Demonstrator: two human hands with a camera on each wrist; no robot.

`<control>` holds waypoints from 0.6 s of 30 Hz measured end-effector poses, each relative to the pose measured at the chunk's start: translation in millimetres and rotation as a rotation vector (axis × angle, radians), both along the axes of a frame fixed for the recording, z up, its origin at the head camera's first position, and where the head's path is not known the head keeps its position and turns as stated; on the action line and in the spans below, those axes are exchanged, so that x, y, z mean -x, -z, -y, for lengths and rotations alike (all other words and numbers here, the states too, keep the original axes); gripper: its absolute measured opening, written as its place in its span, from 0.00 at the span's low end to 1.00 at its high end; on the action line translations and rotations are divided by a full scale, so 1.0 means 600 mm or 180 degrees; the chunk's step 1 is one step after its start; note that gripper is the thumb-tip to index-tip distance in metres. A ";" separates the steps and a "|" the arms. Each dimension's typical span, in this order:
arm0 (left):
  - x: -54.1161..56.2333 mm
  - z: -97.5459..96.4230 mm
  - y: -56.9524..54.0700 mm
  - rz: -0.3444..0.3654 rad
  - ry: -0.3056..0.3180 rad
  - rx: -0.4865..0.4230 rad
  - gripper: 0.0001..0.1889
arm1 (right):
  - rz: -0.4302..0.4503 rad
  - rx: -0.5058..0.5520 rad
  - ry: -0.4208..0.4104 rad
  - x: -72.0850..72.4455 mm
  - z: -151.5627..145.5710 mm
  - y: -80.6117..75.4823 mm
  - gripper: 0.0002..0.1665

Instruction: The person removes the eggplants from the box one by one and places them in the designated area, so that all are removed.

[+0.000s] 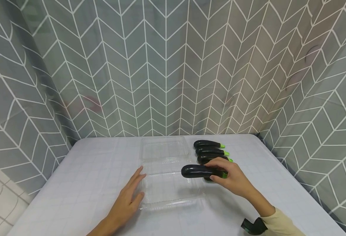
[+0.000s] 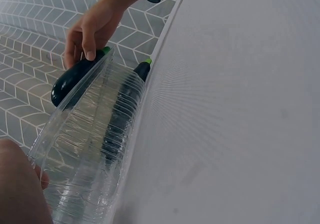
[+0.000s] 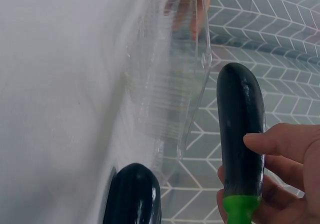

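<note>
My right hand (image 1: 231, 175) pinches a dark eggplant (image 1: 195, 171) near its green stem end, thumb on one side and fingers on the other. The eggplant is raised, its rounded end over the right edge of a clear plastic clamshell container (image 1: 170, 188). That container lies with its lid (image 1: 164, 149) folded back toward the curtain. At its left wall rests my left hand (image 1: 126, 200), fingers extended and spread along the rim. In the right wrist view, the held eggplant (image 3: 241, 129) stands apart from another eggplant (image 3: 134, 194) on the table.
Several more eggplants, among them the farthest eggplant (image 1: 206, 144), lie in a column right of the container, green stems pointing right. One is mostly hidden under my right hand. A white cloth covers the table (image 1: 81, 183). A patterned curtain (image 1: 167, 72) surrounds its back and sides.
</note>
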State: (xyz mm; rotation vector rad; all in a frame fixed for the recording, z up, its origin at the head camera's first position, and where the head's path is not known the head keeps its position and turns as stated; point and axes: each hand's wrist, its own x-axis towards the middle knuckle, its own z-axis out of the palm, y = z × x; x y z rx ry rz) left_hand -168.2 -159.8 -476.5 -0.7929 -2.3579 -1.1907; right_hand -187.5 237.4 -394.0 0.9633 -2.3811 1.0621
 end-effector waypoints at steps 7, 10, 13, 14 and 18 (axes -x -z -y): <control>0.000 0.000 0.001 0.0017 -0.0002 0.0001 0.32 | 0.0044 -0.0017 0.0092 -0.007 -0.019 0.000 0.29; 0.000 0.000 0.001 0.0032 0.0009 -0.0007 0.33 | 0.0067 -0.0004 0.0127 -0.008 -0.026 0.000 0.28; 0.001 0.000 0.001 0.0040 -0.0002 0.0007 0.33 | 0.0098 0.0024 0.0133 -0.009 -0.032 0.001 0.28; 0.001 0.000 0.001 0.0045 -0.0007 0.0012 0.33 | 0.0108 0.0035 0.0129 -0.009 -0.033 0.002 0.27; 0.001 0.001 0.003 0.0064 -0.0017 0.0024 0.32 | 0.0122 0.0055 0.0142 -0.011 -0.042 0.005 0.27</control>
